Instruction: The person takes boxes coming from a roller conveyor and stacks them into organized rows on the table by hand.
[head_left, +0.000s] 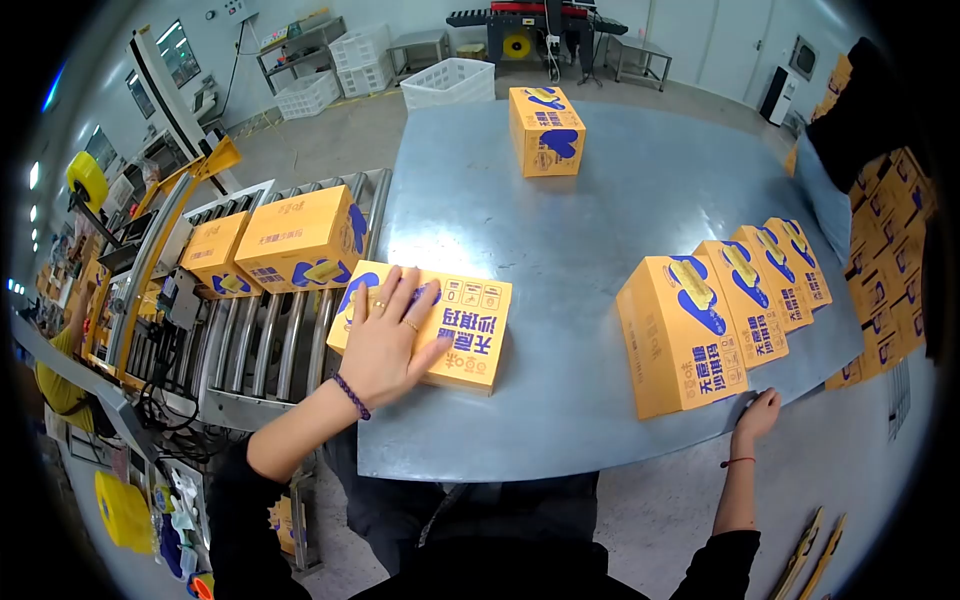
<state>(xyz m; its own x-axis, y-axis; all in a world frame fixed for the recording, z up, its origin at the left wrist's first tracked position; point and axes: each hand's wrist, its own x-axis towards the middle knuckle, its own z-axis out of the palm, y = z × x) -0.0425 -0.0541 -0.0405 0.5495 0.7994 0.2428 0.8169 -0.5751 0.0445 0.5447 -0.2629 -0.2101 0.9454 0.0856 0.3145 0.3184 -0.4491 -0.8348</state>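
My left hand (388, 338) lies on top of a yellow box (468, 335) with blue print, its fingers spread over the left part. That box lies at the left edge of the metal table (560, 400), beside the roller conveyor. At the table's front right edge is my right hand (760, 413), its fingers curled around something small and dark that I cannot make out. Just above it stands a row of several upright yellow boxes (690, 340), the largest-looking one nearest to me.
Two yellow boxes (302, 238) sit on the roller conveyor (262, 345) at the left. Another box (547, 132) stands at the table's far edge. A person (835, 150) is at the right, by stacked cartons (890, 260). White crates (450, 82) are behind the table.
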